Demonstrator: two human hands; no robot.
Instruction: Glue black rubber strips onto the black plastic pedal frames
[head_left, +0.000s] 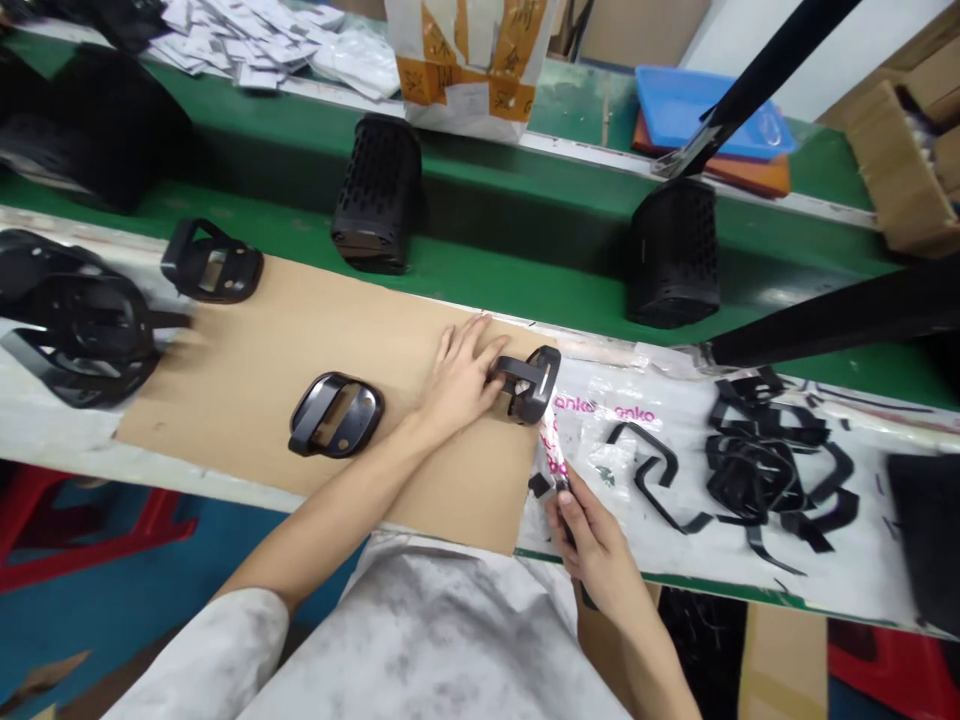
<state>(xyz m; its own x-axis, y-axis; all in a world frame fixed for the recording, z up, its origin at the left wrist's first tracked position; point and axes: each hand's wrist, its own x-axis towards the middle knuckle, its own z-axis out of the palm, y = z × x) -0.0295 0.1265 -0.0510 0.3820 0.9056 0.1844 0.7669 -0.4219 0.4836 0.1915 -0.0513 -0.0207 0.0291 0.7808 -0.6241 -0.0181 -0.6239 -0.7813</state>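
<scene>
My left hand (pixel 466 375) lies low over the cardboard sheet (pixel 420 490), its fingertips closed on a black plastic part with a handle bar (pixel 541 385), which stands tilted near the sheet's right edge. Wrapped round the dark grip of a tool (pixel 553 450) is my right hand (pixel 596 545). The tool's narrow upper length looks white with pink marks; its tip reaches to the lower edge of the black part, and I cannot tell its exact kind. Another such black part (pixel 337 415) rests on the cardboard left of my forearm, and one more (pixel 212 262) sits at the far left corner.
Black handle strips (pixel 780 460) lie heaped on white plastic sheeting at right. More black parts (pixel 82 320) pile up at left. Black perforated housings (pixel 377 195) stand on the green conveyor (pixel 510 220). Dark metal posts (pixel 832 310) cross at right; a blue tray (pixel 712 110) sits behind.
</scene>
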